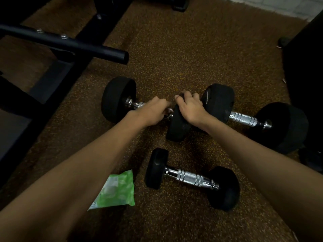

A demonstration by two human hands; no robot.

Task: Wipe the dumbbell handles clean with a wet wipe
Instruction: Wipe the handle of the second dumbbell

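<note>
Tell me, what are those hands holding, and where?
Left hand grips the black-headed chrome dumbbell by its handle; right hand holds its right rubber head.

The gym floor (174,58) was dark brown, speckled all over with small yellow-orange flecks. All three dumbbells had matte black heads and shiny silver chrome handles: the left dumbbell (118,99), the right dumbbell (243,118) and the near dumbbell (190,177). On the right and near ones the handles showed bands of dull grey knurling broken by bright rings. The wet wipe pack (117,187) was light green, mottled with paler green and white patches. The bench frame tube (70,43) was black, with silvery bolts (63,36). A tiled strip (288,6) at the far edge was pale grey.
</note>
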